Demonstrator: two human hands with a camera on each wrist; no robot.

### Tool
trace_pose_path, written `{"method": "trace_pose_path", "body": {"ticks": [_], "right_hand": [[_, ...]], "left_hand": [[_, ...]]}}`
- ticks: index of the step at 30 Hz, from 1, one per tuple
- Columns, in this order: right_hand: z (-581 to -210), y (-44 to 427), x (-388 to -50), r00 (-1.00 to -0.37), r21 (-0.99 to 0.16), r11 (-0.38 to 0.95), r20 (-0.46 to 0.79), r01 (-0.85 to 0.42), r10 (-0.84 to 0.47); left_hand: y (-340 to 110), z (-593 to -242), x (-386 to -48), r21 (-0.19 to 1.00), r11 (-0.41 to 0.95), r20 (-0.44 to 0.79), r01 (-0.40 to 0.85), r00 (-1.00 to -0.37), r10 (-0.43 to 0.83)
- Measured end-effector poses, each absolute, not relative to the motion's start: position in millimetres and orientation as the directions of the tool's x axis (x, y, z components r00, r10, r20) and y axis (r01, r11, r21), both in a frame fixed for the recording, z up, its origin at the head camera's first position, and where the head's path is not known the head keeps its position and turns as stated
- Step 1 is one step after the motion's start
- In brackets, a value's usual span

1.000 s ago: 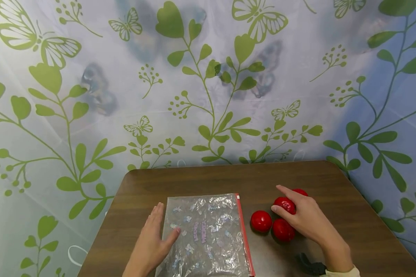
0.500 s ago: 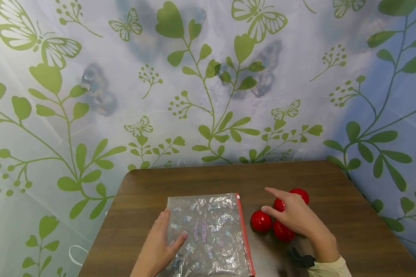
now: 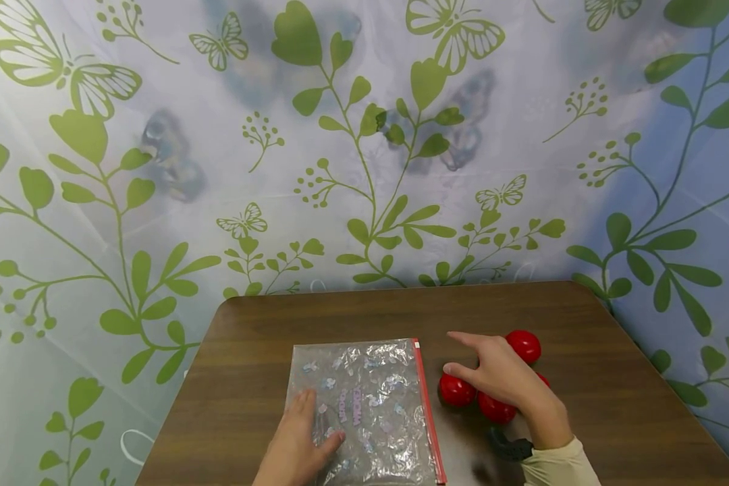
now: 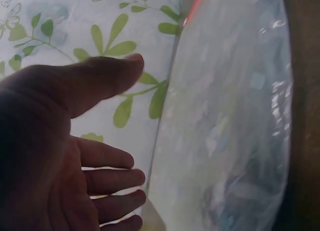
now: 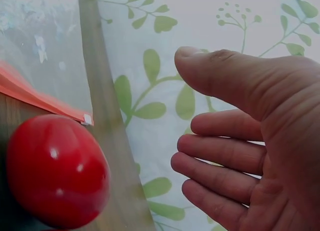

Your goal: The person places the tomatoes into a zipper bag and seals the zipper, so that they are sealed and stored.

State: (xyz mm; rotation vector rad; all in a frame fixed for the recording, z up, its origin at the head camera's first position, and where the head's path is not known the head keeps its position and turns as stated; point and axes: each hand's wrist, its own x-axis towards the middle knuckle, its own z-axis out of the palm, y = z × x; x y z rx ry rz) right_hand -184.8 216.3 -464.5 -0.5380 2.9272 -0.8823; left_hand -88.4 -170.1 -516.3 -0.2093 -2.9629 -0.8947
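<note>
A clear plastic zip bag [image 3: 379, 378] with small pastel prints lies flat on the table, its red zip edge on the right. My left hand [image 3: 298, 439] hovers over the bag's lower left part, fingers extended and thumb apart; the left wrist view shows nothing in it. Several glossy red round things [image 3: 457, 389], fruit-like but of unclear kind, lie right of the bag. My right hand [image 3: 501, 371] is above them, fingers stretched leftward, and hides some of them. In the right wrist view its palm holds nothing, and one red round thing [image 5: 57, 171] sits beside the zip edge.
The brown wooden table [image 3: 267, 317] has rounded back corners. Behind it hangs a pale curtain [image 3: 364, 169] with green leaves and butterflies. A black curved piece [image 3: 510, 447] is at my right wrist, by the pale sleeve [image 3: 559, 466].
My right hand has moved left over the red round things, uncovering the rear one. My left hand has shifted right and nearer to me, over the bag. The bag has stayed put.
</note>
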Motion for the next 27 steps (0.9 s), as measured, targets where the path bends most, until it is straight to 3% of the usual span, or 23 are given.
{"method": "trace_pose_path", "body": {"ticks": [9, 20, 27], "right_hand": [[-470, 209, -188, -0.936, -0.551, 0.777, 0.023, -0.304, -0.350], [-481, 197, -192, -0.925, -0.567, 0.763, -0.003, -0.311, -0.380], [-486, 191, -196, -0.916, -0.561, 0.761, -0.015, -0.324, -0.401]], "left_hand": [[-168, -564, -90, 0.475, 0.861, 0.154, 0.183, -0.980, 0.123], [-153, -546, -85, 0.442, 0.896, -0.044, 0.038, -0.997, 0.064], [-151, -544, -86, 0.440, 0.898, -0.105, -0.017, -0.994, 0.033]]}}
